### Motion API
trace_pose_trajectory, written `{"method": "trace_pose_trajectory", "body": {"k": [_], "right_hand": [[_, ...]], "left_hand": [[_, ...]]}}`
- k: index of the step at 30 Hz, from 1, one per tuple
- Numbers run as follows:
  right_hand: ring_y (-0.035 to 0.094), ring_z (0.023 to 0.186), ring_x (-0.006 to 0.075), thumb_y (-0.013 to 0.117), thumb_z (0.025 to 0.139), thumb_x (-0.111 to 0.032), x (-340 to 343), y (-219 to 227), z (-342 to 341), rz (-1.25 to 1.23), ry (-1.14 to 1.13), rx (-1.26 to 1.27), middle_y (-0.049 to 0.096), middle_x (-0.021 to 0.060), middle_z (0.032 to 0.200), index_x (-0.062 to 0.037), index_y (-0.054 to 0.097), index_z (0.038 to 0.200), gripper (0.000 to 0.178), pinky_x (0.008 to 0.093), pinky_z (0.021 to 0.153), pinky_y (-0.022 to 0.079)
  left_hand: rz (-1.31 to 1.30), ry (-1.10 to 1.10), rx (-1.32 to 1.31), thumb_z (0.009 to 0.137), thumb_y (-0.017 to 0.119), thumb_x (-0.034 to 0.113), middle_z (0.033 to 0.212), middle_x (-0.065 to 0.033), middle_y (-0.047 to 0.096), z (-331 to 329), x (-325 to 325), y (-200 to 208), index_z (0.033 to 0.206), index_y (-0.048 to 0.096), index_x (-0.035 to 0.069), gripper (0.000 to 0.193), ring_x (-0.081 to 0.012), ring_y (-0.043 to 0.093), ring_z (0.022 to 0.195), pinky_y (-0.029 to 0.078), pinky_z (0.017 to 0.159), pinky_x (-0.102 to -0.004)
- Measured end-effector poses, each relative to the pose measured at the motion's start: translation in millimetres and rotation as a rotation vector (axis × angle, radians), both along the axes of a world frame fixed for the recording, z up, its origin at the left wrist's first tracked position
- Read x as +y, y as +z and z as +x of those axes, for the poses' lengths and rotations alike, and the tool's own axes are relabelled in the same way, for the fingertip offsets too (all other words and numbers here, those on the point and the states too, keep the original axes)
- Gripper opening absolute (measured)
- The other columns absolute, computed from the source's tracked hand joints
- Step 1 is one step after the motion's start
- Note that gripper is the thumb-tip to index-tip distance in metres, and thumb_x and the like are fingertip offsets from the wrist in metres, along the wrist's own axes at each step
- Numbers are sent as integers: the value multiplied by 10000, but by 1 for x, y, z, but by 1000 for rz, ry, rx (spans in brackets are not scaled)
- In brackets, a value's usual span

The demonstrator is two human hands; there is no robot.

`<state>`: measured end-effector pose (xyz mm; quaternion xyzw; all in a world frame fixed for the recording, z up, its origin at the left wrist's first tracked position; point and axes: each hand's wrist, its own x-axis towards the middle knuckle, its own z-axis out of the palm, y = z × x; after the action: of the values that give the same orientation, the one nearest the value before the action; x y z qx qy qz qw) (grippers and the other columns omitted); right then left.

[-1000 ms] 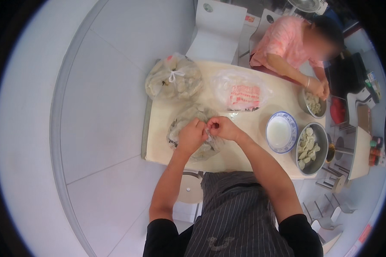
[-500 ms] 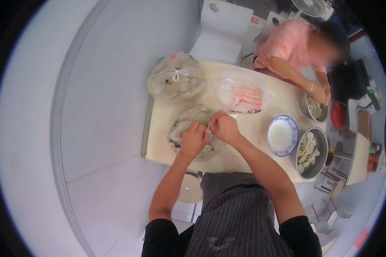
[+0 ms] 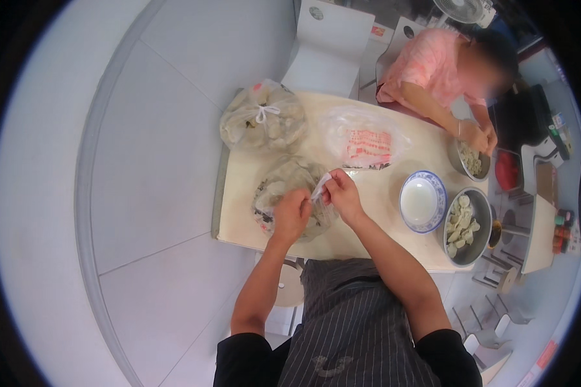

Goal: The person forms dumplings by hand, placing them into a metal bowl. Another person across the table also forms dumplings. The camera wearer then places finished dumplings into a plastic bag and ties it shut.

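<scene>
A clear plastic bag (image 3: 279,189) of pale, dumpling-like pieces sits on the table in front of me. My left hand (image 3: 292,215) is closed on the plastic at its top. Between the fingers of my right hand (image 3: 343,197) is pinched a white twisted end of the same bag, drawn up and to the right. My fingers cover part of the bag's mouth, so whether it is knotted is hard to make out. Just beyond stands a second full bag (image 3: 284,126), tied with a white bow on top.
A flat clear packet (image 3: 368,143) with red print lies on the table (image 3: 374,222). To the right are a blue-patterned bowl (image 3: 405,200) of whitish liquid and a metal bowl (image 3: 485,227) of dumplings. Across the table, a person (image 3: 426,71) works over another metal bowl (image 3: 457,166).
My right hand has drawn its bag end out, so more white plastic shows. The left hand has shifted slightly lower. The other person's hands remain over the far bowl.
</scene>
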<state>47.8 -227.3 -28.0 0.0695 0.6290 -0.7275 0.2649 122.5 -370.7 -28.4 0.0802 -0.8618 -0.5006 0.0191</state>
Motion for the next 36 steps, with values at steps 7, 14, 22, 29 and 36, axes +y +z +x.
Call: {"method": "trace_pose_trajectory", "body": {"k": [7, 14, 22, 29, 36], "right_hand": [[493, 546, 84, 482, 908, -108, 15, 7, -4, -84, 50, -139, 624, 63, 810, -61, 547, 1073, 184, 240, 502, 434], [587, 613, 224, 625, 769, -99, 14, 2, 15, 368, 344, 706, 648, 70, 841, -79, 583, 1068, 302, 339, 577, 484], [620, 693, 270, 591, 777, -38, 33, -14, 10, 467, 359, 458, 619, 106, 825, -50, 517, 1024, 259, 361, 646, 500], [607, 678, 140, 522, 810, 34, 59, 34, 31, -104, 688, -27, 583, 49, 772, -45, 493, 1017, 224, 288, 606, 489], [585, 771, 371, 566, 728, -1, 43, 11, 51, 555, 430, 811, 580, 196, 828, -23, 572, 921, 194, 406, 700, 502]], "left_hand": [[-185, -303, 155, 712, 566, -60, 855, -94, 564, 5, -11, 17, 863, 593, 72, 202, -288, 542, 801, 455, 710, -377], [70, -109, 155, 738, 600, -58, 822, -75, 539, 21, -20, 56, 963, 562, 51, 253, -213, 547, 815, 443, 707, -319], [18, -174, -51, 796, 630, -6, 754, -78, 569, 34, -43, 85, 1038, 533, 40, 265, -245, 585, 767, 462, 724, -347], [-421, -653, -613, 859, 510, 96, 896, -155, 657, 49, -29, 72, 1035, 614, 88, 205, -365, 604, 898, 456, 811, -439], [-335, -658, -327, 725, 528, -12, 942, -150, 636, -1, -17, 57, 983, 654, 83, 303, -345, 568, 973, 446, 861, -407]]}}
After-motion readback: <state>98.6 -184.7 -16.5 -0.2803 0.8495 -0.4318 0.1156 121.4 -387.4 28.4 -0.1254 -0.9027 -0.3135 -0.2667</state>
